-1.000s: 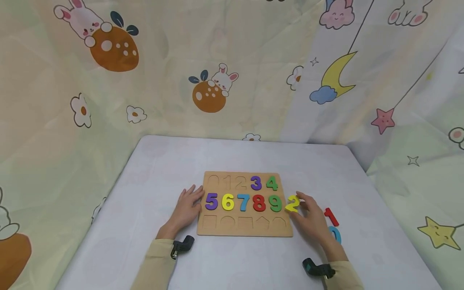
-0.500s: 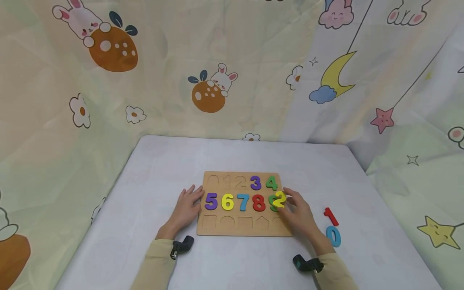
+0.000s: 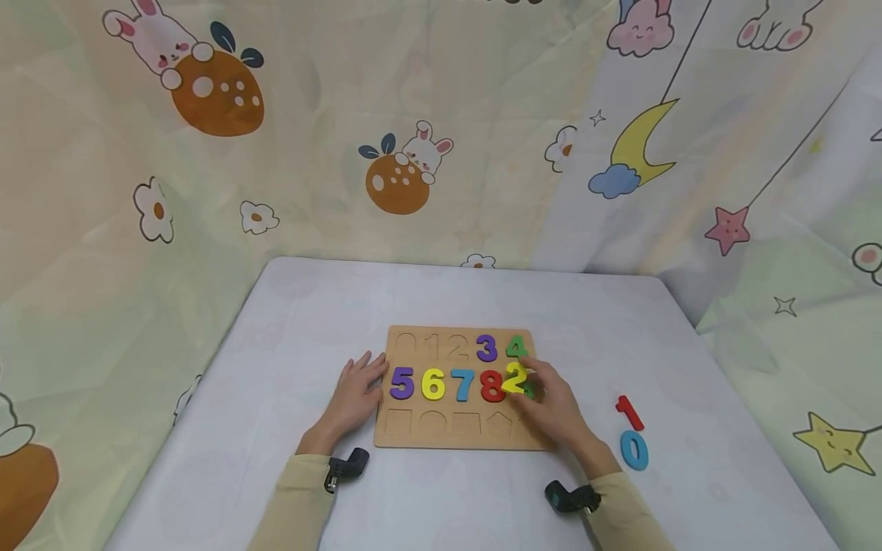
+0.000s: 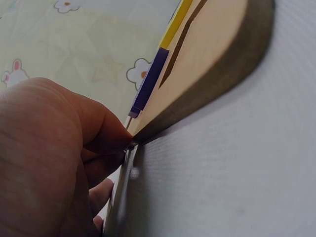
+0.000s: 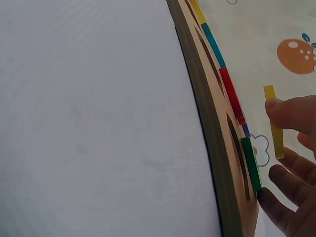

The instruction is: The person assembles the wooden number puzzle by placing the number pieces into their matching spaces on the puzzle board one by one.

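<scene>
Board (image 3: 465, 441) first, on my head feed: it lies on the white table (image 3: 331, 306), and I count purple 5 (image 3: 403, 383), yellow 6 (image 3: 426, 384), blue 7 (image 3: 463, 385), red 8 (image 3: 492, 384) and a mostly hidden green piece (image 3: 529, 389) along its middle row. Above them, purple 3 (image 3: 487, 348) and green 4 (image 3: 517, 350) are in place. The top-row outlines for 0, 1 and 2 are bare, as is the lower row wherever I can see it, so I judge the numerals well past half done, with three to seat. One of those, the yellow 2 (image 3: 515, 379), is over the green piece, pinched by the right hand (image 3: 554, 405). Red 1 (image 3: 630, 412) and blue 0 (image 3: 625, 450) lie loose on the table, right of the board.

On my left wrist feed, the left hand (image 4: 47, 158) has its thumb tip against the board's edge, near purple 5; its fingers look loosely bent and I see no numeral in them.

My right wrist feed shows the 2 edge-on between thumb and fingers, clear of the board. One fingertip is close to the green piece; I can't tell whether it touches.
</scene>
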A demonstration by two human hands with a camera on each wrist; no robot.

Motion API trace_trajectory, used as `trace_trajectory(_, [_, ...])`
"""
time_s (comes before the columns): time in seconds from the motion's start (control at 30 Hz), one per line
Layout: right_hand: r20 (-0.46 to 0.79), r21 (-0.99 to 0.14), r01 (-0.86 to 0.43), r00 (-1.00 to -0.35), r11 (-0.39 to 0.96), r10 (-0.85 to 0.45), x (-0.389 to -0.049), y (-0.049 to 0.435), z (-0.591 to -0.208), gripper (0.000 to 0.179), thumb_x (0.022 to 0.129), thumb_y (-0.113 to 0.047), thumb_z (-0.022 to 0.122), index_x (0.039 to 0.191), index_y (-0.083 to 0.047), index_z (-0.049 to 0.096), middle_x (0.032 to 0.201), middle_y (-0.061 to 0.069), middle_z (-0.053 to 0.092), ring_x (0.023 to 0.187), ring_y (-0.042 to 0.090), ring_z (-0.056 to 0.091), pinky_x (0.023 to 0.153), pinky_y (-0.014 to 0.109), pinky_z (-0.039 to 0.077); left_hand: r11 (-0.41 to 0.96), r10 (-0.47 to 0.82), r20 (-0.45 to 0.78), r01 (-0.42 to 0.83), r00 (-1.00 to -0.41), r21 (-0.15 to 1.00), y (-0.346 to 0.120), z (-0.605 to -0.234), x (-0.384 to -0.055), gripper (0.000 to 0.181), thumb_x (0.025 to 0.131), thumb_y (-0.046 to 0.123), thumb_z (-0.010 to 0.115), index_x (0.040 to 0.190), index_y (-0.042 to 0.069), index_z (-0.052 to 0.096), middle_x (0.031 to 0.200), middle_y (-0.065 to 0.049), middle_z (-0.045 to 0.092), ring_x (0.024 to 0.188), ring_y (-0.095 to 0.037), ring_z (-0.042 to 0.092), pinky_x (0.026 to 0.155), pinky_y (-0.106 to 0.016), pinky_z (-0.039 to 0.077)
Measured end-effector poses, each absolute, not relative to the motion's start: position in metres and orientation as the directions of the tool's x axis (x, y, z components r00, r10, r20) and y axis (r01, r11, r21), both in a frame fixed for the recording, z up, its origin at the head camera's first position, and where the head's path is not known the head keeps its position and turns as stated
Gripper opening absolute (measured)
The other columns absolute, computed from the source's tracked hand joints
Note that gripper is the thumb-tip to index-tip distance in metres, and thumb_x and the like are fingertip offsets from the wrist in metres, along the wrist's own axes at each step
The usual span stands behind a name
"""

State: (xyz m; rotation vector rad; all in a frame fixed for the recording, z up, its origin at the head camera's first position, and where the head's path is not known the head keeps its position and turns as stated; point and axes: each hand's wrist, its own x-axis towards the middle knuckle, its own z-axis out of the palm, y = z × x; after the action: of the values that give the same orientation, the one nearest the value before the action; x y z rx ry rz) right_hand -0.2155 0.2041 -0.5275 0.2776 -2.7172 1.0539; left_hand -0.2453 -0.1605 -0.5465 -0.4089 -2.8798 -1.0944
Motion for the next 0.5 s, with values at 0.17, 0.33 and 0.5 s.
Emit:
trace_trajectory(0.17, [0.252, -0.645, -0.250, -0.962, 0.722, -0.108, -0.219, 0.201, -0.526, 0.063, 0.082, -0.015, 0.078, 0.138, -0.012, 0.049, 0.134, 0.009, 0.055, 0.111, 0.028, 0.060, 0.100, 0.049, 0.050, 0.719, 0.237, 0.123, 0.259, -0.964, 0.646, -0.161, -0.545, -0.244, 0.052, 0.086, 0.004, 0.055, 0.138, 0.001, 0.053, 0.150, -0.009, 0.044, 0.147, -0.032, 0.022, 0.122, -0.050, 0.002])
trace_trajectory(0.33, [0.240, -0.642, -0.255, -0.963, 0.723, -0.126, -0.222, 0.196, -0.521, 0.064, 0.082, -0.016, 0.077, 0.139, -0.013, 0.049, 0.132, 0.008, 0.055, 0.108, 0.026, 0.060, 0.098, 0.048, 0.051, 0.720, 0.235, 0.125, 0.259, -0.964, 0.644, -0.161, -0.544, -0.244, 0.052, 0.087, 0.004, 0.055, 0.138, 0.000, 0.053, 0.150, -0.010, 0.044, 0.147, -0.032, 0.022, 0.122, -0.051, 0.003])
trace_trajectory(0.5, [0.238, -0.641, -0.274, -0.959, 0.717, -0.155, -0.225, 0.188, -0.517, 0.066, 0.081, -0.015, 0.079, 0.140, -0.011, 0.049, 0.131, 0.007, 0.056, 0.106, 0.026, 0.060, 0.097, 0.048, 0.052, 0.719, 0.226, 0.138, 0.261, -0.964, 0.644, -0.160, -0.545, -0.244, 0.051, 0.086, 0.003, 0.055, 0.137, 0.000, 0.054, 0.149, -0.010, 0.045, 0.147, -0.033, 0.024, 0.121, -0.052, 0.005])
